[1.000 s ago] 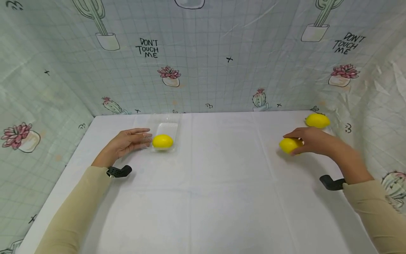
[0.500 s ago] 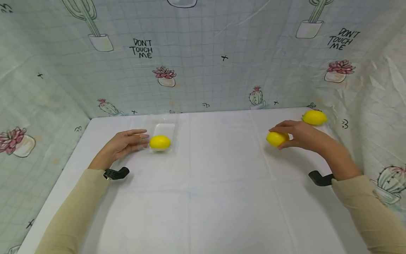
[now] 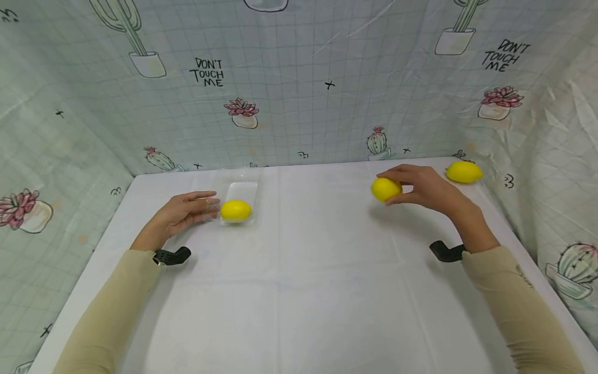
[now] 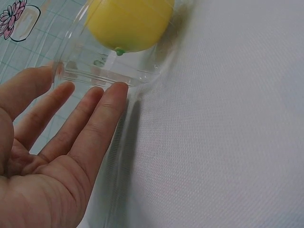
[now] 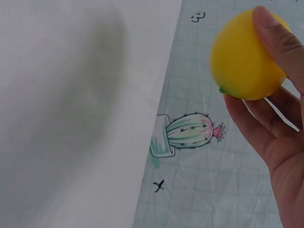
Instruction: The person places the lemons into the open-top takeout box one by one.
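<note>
A clear plastic container point(image 3: 242, 188) stands at the left of the table with one yellow lemon point(image 3: 235, 210) inside. Beside it is my left hand point(image 3: 184, 214), its fingers extended and the fingertips point(image 4: 116, 90) right at the container's near wall. My right hand point(image 3: 422, 187) pinches a second lemon point(image 3: 385, 189) between thumb and fingers, raised over the table with a shadow below it. The green tip of this held lemon point(image 5: 247, 59) shows in the right wrist view.
A third lemon point(image 3: 463, 171) lies at the table's far right corner, behind the right hand. Cloth printed with cacti point(image 3: 299, 104) hangs behind and along both sides of the white-covered table point(image 3: 299, 291). Both wrists carry black camera mounts point(image 3: 173, 256).
The right hand has lifted its lemon and carried it leftward and farther back, away from the corner lemon. My left hand stays by the container. The head view shifted slightly.
</note>
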Demonstrator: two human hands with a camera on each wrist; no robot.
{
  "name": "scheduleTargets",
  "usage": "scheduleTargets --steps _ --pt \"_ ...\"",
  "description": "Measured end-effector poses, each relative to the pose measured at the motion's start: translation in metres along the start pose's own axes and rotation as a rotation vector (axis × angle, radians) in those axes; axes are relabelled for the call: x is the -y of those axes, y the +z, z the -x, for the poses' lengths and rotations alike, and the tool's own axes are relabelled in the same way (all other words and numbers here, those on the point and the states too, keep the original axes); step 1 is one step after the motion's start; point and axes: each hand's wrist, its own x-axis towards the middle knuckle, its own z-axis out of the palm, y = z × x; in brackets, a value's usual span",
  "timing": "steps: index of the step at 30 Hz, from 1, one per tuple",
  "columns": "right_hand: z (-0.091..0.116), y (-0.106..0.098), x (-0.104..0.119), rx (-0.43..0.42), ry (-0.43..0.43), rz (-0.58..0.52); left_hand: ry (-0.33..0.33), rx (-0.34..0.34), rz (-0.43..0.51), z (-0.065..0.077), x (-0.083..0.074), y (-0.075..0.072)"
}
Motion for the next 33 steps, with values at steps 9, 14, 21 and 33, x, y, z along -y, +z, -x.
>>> scheduleTargets --steps 9,14,21,33 --pt "-0.019 0.009 0.01 -0.141 -0.024 -0.047 0.005 0.0 -0.009 -0.001 0.003 0.0" --pt "-0.03 0.013 0.015 -0.209 -0.03 -0.085 0.014 0.003 0.013 -0.002 0.004 -0.001" --pt "-0.043 0.02 0.019 -0.293 -0.076 -0.136 0.008 -0.001 0.004 0.0 0.001 0.001" --pt "-0.061 0.029 0.023 -0.311 -0.138 -0.205 0.0 -0.004 -0.025 -0.001 0.0 0.003"
